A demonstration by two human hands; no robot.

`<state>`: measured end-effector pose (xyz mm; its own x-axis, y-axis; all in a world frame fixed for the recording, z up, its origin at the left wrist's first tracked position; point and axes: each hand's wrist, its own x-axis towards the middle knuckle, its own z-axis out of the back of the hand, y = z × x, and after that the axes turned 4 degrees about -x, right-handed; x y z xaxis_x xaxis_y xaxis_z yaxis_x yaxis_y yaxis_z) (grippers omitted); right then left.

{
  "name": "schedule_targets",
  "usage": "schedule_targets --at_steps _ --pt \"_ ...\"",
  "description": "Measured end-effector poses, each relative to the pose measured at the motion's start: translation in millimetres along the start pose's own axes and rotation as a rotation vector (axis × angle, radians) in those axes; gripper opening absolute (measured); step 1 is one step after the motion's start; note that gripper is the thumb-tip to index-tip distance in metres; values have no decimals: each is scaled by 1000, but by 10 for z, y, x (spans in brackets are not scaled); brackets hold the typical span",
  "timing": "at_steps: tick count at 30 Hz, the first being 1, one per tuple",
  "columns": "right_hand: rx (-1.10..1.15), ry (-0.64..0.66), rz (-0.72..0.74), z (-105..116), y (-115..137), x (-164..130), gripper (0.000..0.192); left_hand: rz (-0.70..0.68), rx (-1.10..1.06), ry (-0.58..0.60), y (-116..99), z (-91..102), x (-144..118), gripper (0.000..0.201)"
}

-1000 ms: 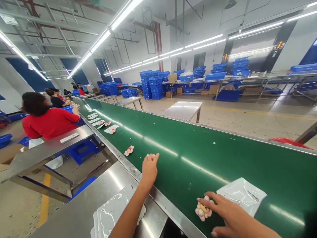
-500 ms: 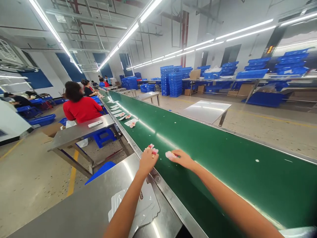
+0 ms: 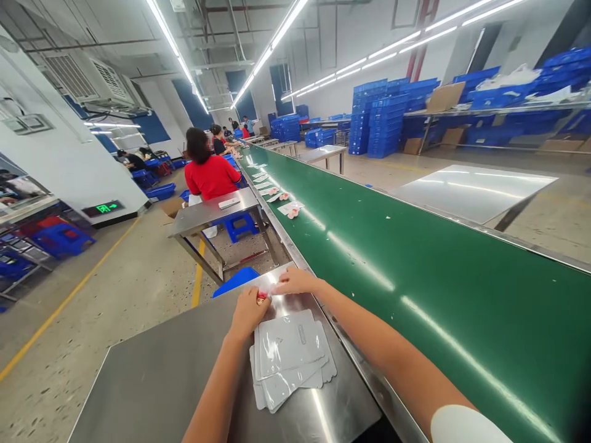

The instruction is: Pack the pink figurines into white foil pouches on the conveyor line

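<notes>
Fingers of the left hand [image 3: 247,311] were clamped on a small pink-and-red toy figure [image 3: 261,298] over the steel worktable [image 3: 161,381]. Beside it, the right hand [image 3: 295,281] pinched something pale (too blurred to name). Judging by this, the pick-up was done; next came careful seating on the stack of clear plastic blister sheets [image 3: 289,357].

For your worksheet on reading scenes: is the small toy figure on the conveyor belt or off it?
Off it: both hands hold the toy figure over the steel table.

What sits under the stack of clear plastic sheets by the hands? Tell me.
The stack of clear plastic sheets lies flat on the steel table, just below the left hand and right hand. Only bare steel shows around it; whatever lies beneath the bottom sheet is covered.
</notes>
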<state>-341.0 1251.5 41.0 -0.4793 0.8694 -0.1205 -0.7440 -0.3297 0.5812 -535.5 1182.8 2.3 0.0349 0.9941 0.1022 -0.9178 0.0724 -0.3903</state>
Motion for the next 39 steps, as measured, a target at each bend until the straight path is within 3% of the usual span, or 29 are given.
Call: schedule_targets --at_steps 3,5,10,13,15,19,21,24,26,28,31,34,37,39 --pt "-111 10 49 -82 155 -130 54 -62 -14 49 -25 -15 -87 45" --pt "-178 -50 37 -102 160 -328 60 -104 -43 105 -34 5 -166 55" --pt "-288 -154 -57 -258 -40 -910 45 -214 -146 217 -80 26 -360 49" --pt "-287 -94 -44 -388 -185 -1056 43 -228 -208 180 -95 -30 -416 46" --pt "-264 -62 -17 -426 -259 -1081 31 -227 -243 105 -114 -46 -445 44" --pt "-219 -77 44 -317 -277 -1186 14 -319 -410 -1 -316 101 -540 42" --pt "-202 -110 83 -192 -182 -1284 12 -363 -535 108 -502 246 -583 51" --pt "-155 -126 224 23 78 -1360 12 -403 -638 427 -743 427 -575 67" --pt "-120 -106 356 161 260 -1287 11 -355 -676 630 -793 471 -531 54" --pt "-52 -44 410 282 377 -1098 15 -224 -790 687 -738 455 -497 41" --pt "67 10 189 395 367 -672 29 -1 -1103 573 -544 393 -529 45" --pt "53 -20 -52 359 236 -255 44 203 -1342 473 -374 350 -635 52" --pt "15 33 -119 198 154 -16 36 322 -1422 306 -306 311 -706 54" --pt "20 38 -104 106 146 17 30 309 -1403 230 -298 267 -702 52"
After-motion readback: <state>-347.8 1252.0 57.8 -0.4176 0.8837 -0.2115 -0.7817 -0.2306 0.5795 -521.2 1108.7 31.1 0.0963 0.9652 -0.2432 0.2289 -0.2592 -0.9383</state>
